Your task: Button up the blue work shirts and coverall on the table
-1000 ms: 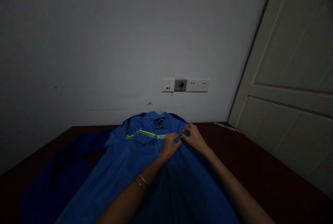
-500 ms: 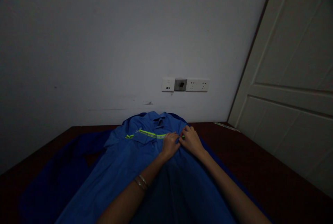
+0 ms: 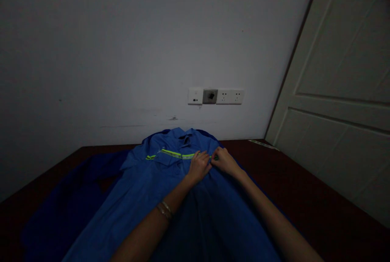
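A blue work jacket [image 3: 143,197] with a yellow reflective stripe [image 3: 173,154] across the chest lies spread on a dark brown table [image 3: 304,189], collar toward the wall. My left hand [image 3: 199,166] rests on the chest just below the stripe, fingers curled and pinching the fabric of the front edge. My right hand [image 3: 224,160] sits right beside it, fingers pinched on the jacket's other front edge. The two hands touch each other. A bracelet is on my left wrist.
A white wall stands behind the table with a row of sockets [image 3: 215,96] above the jacket's collar. A white panelled door [image 3: 341,103] is on the right. A thin light strip [image 3: 263,144] lies at the table's far right corner.
My right hand has drawn in to the left, closing the gap to my left hand. The view has shifted slightly; the jacket stays in place.
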A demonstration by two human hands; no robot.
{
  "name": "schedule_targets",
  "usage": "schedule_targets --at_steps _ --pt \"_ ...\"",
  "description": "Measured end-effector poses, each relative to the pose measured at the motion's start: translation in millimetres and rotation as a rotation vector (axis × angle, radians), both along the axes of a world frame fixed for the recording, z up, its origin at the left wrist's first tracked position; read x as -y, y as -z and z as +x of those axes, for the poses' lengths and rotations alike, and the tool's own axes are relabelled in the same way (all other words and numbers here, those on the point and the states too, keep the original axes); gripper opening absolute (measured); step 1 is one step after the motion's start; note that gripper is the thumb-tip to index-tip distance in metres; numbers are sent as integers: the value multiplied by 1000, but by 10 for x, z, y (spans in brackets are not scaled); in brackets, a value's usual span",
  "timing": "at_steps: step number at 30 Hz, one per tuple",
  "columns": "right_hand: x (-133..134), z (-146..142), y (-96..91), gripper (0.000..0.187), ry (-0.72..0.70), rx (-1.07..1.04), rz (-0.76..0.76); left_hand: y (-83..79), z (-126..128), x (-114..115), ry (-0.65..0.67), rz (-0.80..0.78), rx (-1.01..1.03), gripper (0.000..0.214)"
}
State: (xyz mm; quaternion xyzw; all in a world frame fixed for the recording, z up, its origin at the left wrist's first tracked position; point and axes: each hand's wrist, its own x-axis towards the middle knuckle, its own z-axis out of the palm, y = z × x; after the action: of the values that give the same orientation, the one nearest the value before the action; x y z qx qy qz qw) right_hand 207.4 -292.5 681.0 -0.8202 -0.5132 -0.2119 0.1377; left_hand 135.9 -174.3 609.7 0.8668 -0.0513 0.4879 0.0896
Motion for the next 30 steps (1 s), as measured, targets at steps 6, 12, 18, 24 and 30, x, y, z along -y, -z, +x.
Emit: schedule_targets --at_steps 6,12,18,24,30 --pt "4 -33 0 11 4 34 -23 -20 -11 -5 -4 -1 3 22" --pt "25 -39 -24 15 -14 88 -45 -18 1 -18 -8 -14 34 14" --pt "51 -13 -38 16 -64 109 -56 -24 11 -27 -2 -54 31 13" --pt "68 14 -34 16 -129 160 -53 -43 21 -31 -12 -68 34 14" --pt "79 -10 -34 13 -187 188 -31 -72 18 -30 -1 -102 21 15"
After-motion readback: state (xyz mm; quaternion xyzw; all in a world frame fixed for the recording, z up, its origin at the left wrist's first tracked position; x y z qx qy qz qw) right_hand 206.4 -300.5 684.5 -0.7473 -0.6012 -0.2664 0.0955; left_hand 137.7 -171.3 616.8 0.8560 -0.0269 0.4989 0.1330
